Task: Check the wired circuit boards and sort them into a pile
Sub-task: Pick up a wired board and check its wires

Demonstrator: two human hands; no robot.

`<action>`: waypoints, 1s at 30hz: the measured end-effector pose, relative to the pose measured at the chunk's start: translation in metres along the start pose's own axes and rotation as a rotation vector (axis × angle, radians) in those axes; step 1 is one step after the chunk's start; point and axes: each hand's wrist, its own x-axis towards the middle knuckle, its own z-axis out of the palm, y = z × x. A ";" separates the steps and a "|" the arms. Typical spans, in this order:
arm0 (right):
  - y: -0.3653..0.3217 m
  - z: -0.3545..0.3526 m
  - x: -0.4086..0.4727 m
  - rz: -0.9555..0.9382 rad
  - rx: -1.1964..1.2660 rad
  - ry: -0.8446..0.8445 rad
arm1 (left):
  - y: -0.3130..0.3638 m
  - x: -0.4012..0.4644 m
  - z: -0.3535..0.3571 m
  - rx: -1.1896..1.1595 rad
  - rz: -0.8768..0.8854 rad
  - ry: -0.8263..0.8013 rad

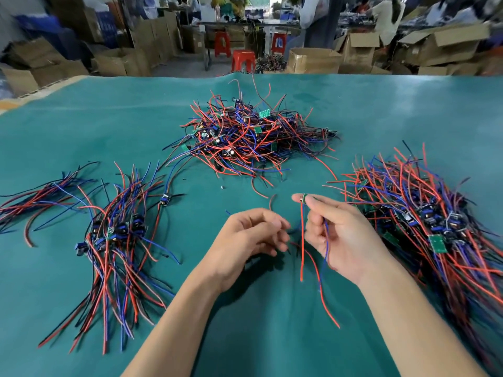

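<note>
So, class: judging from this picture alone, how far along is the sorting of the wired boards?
Done, it seems: combed piles lie at the left and right. In hand: the right hand pinches one wired board; the left hand is loosely curled. Left: the tangled heap at the centre.

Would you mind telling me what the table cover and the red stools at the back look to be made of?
Table cover: seemingly teal rubber or vinyl matting, given its soft sheen and a ripple at the far edge. Red stools: probably moulded plastic, judging by the uniform glossy colour.
</note>
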 end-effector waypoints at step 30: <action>-0.003 -0.008 -0.006 -1.099 -1.156 0.763 | -0.001 0.000 -0.001 -0.106 0.010 -0.011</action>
